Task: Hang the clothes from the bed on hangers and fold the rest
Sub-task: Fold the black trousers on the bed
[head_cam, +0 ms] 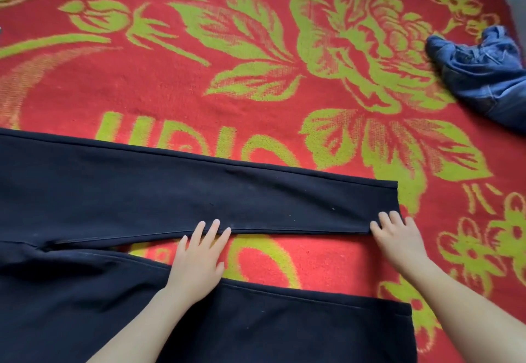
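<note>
On the red-and-green floral blanket [256, 92], a pair of black trousers [142, 192] was laid flat with its two legs spread apart, a strip of blanket being exposed between them. The left hand [196, 257] was placed palm-down with fingers straight and splayed, the fingertips touching the inner seam of the far leg [256, 200] about midway along. The right hand [398, 237] was laid with straight fingers on the corner of that leg's hem [395, 200], nothing being visibly pinched. The step in hand was judged to be the smoothing and aligning of the far leg before it is brought over the near leg [284, 328]. For a clean fold, the seam should be pressed flat from crotch toward hem, the hem corner squared, and the two legs matched edge to edge and hem to hem. Crumpled blue jeans [484, 72] were seen well apart at the far right, not yet folded.
</note>
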Demonstrator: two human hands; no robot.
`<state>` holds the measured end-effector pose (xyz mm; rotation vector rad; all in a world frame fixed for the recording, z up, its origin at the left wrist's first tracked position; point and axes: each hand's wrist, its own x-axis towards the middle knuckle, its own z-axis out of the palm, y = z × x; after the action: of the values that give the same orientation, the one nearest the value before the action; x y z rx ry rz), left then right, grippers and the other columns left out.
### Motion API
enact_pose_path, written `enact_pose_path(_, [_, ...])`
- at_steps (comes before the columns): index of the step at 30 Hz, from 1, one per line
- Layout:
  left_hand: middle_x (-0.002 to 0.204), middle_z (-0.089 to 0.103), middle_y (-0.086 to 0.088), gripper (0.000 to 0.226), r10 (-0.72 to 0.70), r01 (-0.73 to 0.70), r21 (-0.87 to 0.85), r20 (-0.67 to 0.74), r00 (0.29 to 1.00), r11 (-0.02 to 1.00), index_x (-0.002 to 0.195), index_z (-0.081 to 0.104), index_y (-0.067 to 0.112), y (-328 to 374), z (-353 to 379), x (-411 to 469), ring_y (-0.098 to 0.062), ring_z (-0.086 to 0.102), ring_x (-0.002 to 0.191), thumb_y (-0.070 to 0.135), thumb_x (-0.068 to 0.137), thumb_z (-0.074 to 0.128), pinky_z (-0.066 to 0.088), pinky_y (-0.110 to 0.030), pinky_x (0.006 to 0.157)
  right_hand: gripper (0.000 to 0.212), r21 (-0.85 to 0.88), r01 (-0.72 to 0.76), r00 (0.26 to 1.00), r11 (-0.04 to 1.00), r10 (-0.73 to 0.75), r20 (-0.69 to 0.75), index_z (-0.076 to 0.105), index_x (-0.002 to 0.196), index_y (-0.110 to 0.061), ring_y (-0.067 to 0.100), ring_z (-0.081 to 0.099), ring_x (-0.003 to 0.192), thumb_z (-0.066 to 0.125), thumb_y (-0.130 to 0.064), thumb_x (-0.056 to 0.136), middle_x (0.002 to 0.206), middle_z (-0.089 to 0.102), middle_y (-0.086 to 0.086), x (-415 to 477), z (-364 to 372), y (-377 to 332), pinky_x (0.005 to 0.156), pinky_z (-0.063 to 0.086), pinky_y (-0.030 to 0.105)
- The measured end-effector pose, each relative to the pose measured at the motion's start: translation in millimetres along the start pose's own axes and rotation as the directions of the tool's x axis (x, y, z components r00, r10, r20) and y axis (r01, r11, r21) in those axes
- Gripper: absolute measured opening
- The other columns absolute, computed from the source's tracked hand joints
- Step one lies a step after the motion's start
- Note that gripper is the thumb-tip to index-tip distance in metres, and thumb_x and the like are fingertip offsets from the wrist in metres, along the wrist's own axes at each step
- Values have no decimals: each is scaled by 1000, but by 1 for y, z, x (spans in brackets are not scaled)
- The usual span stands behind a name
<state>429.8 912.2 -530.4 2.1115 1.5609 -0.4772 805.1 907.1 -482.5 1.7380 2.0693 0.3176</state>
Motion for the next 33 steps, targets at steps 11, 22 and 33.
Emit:
enact_pose_path(11, [159,1,0,61,-351,343,-116,-67,934,932,150,9,28,-75,-19,-78,-18,6,145,40,97,36,21,-30,112,37,280,75,994,957,-95,58,54,49,-1,32,53,49,79,10,25,57,51,16,48,-76,-104,39,36,31])
enact_pose_path(22, [158,7,0,60,-405,406,-2,-75,911,914,150,13,24,-244,-50,-86,-19,11,143,36,97,37,25,-31,110,34,274,84,973,958,-138,183,43,126,-15,24,39,119,39,-19,92,129,43,4,126,-131,-246,80,34,31])
enact_pose_path(33, [150,28,-11,55,-318,306,-85,-203,926,948,147,30,18,-349,-73,-13,-25,27,136,18,94,47,30,-40,102,77,216,-77,936,973,-4,351,6,149,-15,23,15,142,54,-20,89,155,12,6,185,-147,-284,103,33,34])
